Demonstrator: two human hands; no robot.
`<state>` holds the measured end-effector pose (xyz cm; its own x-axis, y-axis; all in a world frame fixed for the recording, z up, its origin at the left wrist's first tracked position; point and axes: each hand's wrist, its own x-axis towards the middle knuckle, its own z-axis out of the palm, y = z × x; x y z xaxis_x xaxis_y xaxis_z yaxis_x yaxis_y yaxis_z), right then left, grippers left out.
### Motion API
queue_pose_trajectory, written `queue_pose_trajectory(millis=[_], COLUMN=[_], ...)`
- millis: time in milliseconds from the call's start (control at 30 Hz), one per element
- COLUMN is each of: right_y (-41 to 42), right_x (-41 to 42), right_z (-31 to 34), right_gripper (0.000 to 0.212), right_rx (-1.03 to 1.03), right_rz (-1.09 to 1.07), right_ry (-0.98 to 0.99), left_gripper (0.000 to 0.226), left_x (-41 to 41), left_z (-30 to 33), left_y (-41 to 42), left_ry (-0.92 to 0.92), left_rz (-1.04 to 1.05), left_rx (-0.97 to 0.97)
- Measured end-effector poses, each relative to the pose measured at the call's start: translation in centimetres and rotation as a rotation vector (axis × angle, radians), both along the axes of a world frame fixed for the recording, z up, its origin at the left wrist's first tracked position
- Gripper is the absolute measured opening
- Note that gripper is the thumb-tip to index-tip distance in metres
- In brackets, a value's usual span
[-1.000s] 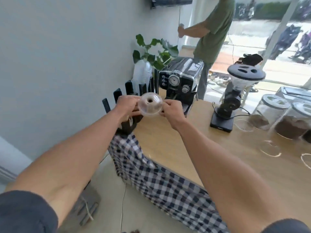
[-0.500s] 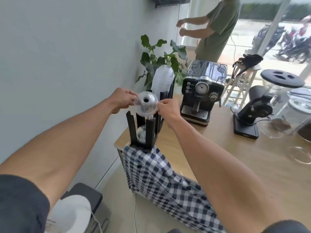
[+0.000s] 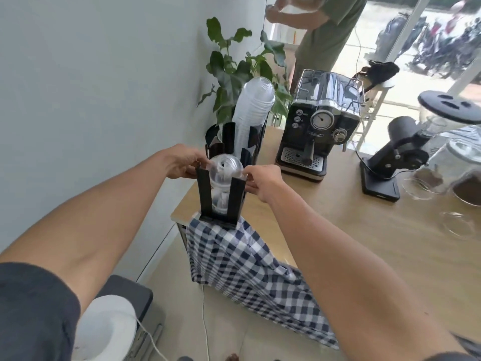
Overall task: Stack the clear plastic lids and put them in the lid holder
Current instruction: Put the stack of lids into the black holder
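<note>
A stack of clear dome lids (image 3: 226, 166) sits at the top of the nearest slot of the black lid holder (image 3: 236, 196), between its upright posts. My left hand (image 3: 182, 161) pinches the stack's left rim and my right hand (image 3: 263, 181) pinches its right rim. More clear lids (image 3: 220, 201) lie lower in the same slot. The holder stands at the wooden counter's left corner, and a tall column of clear cups (image 3: 253, 110) rises from a slot further back.
A black espresso machine (image 3: 320, 121) and a grinder (image 3: 398, 157) stand on the wooden counter (image 3: 338, 217). Glass jars (image 3: 466, 178) and loose clear lids (image 3: 458, 225) lie at right. A checked cloth (image 3: 247, 259) hangs off the edge. A plant (image 3: 234, 66) and a person (image 3: 325, 29) are behind.
Both hands have lowered the lid stack from above the holder into the top of its nearest slot. The camera has moved closer and tilted down.
</note>
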<state>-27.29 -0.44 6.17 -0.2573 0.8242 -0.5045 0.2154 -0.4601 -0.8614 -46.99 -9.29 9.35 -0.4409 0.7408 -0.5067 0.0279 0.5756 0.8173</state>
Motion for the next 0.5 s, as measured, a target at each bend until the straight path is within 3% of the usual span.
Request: queue_pose_trajectory(millis=[100, 200, 500], right_y=[-0.1, -0.2, -0.2], right_x=[0.0, -0.3, -0.7], right_z=[-1.3, -3.0, -5.9], right_gripper=[0.003, 0.011, 0.009], right_rx=[-0.054, -0.083, -0.085], right_rz=[-0.027, -0.032, -0.048], right_ry=[0.007, -0.003, -0.109], left_gripper=[0.022, 0.004, 0.01], left_x=[-0.5, -0.8, -0.8], left_z=[-1.4, -3.4, -8.1], left_y=[0.2, 0.4, 0.4], left_ry=[-0.083, -0.14, -0.177], left_rz=[-0.007, 0.033, 0.072], left_rx=[-0.074, -0.092, -0.133])
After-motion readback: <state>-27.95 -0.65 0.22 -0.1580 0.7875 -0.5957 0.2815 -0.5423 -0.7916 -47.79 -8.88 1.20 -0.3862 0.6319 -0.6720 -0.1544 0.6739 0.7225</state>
